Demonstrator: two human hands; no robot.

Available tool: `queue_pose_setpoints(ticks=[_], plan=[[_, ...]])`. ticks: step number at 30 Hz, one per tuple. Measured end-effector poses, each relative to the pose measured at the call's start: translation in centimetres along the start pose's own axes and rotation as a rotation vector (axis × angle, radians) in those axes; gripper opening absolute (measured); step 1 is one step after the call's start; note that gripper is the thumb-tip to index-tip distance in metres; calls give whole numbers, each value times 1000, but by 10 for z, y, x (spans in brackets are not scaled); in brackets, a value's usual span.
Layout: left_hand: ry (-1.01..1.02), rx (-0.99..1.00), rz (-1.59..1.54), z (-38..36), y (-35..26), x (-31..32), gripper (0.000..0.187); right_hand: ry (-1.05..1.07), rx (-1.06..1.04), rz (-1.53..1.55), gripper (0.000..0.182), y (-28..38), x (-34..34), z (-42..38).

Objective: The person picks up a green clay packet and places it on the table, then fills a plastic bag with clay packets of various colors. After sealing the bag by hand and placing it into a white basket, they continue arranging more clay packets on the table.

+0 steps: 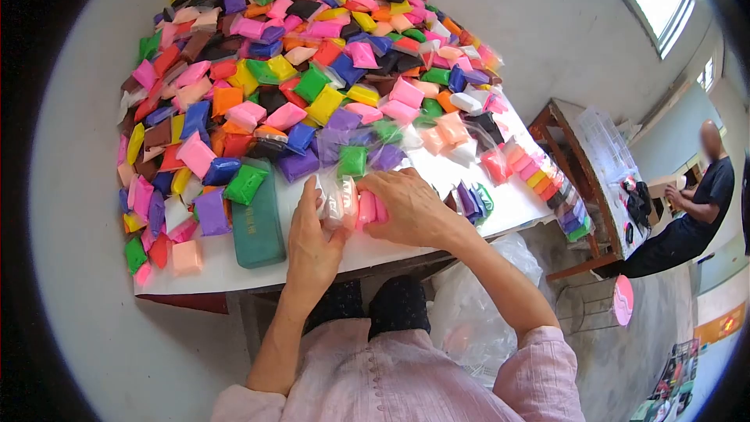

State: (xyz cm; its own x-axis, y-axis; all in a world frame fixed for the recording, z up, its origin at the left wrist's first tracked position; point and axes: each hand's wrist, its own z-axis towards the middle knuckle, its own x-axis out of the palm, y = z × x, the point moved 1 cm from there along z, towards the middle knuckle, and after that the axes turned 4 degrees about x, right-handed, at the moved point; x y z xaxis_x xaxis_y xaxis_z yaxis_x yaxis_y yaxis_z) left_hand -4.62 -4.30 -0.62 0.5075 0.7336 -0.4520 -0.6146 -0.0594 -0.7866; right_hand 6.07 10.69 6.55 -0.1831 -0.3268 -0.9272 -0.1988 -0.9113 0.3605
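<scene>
At the table's front edge, my left hand (312, 246) is closed around the side of a clear plastic bag (336, 202) with white lettering and pale packets in it. My right hand (412, 209) presses its fingers round a few pink packets (370, 208) at the bag's right side. Behind my hands lie a green packet (352, 161) and purple ones, partly under clear film. A dark green box (258, 227) rests to the left of my left hand. Right of my right hand stands a small group of dark packets (471, 202).
A large heap of coloured packets (312, 55) covers most of the white table (219, 266). Filled clear bags (539, 180) sit at its right end. A big clear plastic sack (488, 297) hangs below. Another person (703, 187) is by a wooden table (574, 141), near a pink-topped stool (623, 300).
</scene>
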Motion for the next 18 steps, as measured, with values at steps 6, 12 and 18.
queue_pose_setpoints(ticks=[6,12,18], plan=[[60,-35,-92,3,-1,-5,90,-56,-8,2,64,1,-4,-3],[82,-61,-75,-13,-24,-21,94,-156,61,150,69,2,-50,-39],[-65,333,157,-30,-44,-17,89,-69,75,32,72,-17,-60,-52]])
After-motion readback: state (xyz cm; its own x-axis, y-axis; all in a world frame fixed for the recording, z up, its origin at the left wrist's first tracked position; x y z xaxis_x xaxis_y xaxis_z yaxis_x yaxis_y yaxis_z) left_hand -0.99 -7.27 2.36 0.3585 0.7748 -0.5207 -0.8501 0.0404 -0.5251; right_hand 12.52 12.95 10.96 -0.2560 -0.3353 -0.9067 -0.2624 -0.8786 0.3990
